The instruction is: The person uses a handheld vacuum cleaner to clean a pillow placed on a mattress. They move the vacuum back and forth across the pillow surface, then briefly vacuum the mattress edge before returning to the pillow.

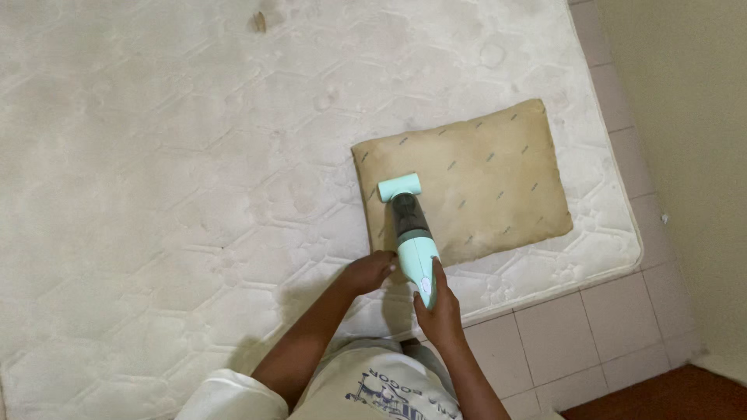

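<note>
A tan pillow point(475, 175) lies on a bare white quilted mattress point(179, 171) near its right corner. My right hand point(437, 311) grips the handle end of a small mint-green handheld vacuum point(410, 229). Its wide nozzle rests on the pillow's left part, and its dark dust cup sits behind the nozzle. My left hand point(369, 271) presses on the pillow's near left corner, fingers curled down, just left of the vacuum body.
The mattress lies on a pale tiled floor point(576, 327), with its near right corner rounded. A cream wall point(692, 140) runs along the right side. A small brown mark point(257, 22) shows near the mattress's far edge. Dark reddish flooring point(669, 397) appears at the bottom right.
</note>
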